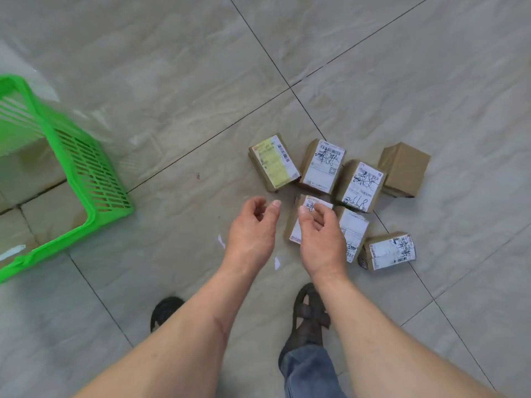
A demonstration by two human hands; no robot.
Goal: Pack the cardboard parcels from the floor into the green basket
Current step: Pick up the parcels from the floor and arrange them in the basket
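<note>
Your right hand (pixel 319 234) hangs over the nearest parcel (pixel 296 228) and hides most of it, so only its left edge and a strip of white label show. You can't tell whether the fingertips touch the box; the fingers are loosely curled with nothing in them. Your left hand (pixel 253 228) is just beside it, over bare tile, fingers relaxed and half curled, also holding nothing.

The basket (pixel 86 168) sits far left, cut off by the frame edge, so you see only its right wall and near rim. Cardboard shows inside it, but how many boxes you can't make out.

Seven parcels lie clustered on the floor (pixel 178 90) ahead of you: the yellow-label box (pixel 274 162) at the left, two scribbled white-label boxes (pixel 323 166) (pixel 362 186) touching beside it, a plain brown box (pixel 403 168) at the far right, one more partly behind your right hand (pixel 355 234), and a tilted one (pixel 388 251) nearest right. Label text is too blurred to read.

Open tile lies between basket and cluster, and all beyond. Your sandals (pixel 309 314) stand just behind your wrists; the left one (pixel 165 311) is half hidden by your forearm.
</note>
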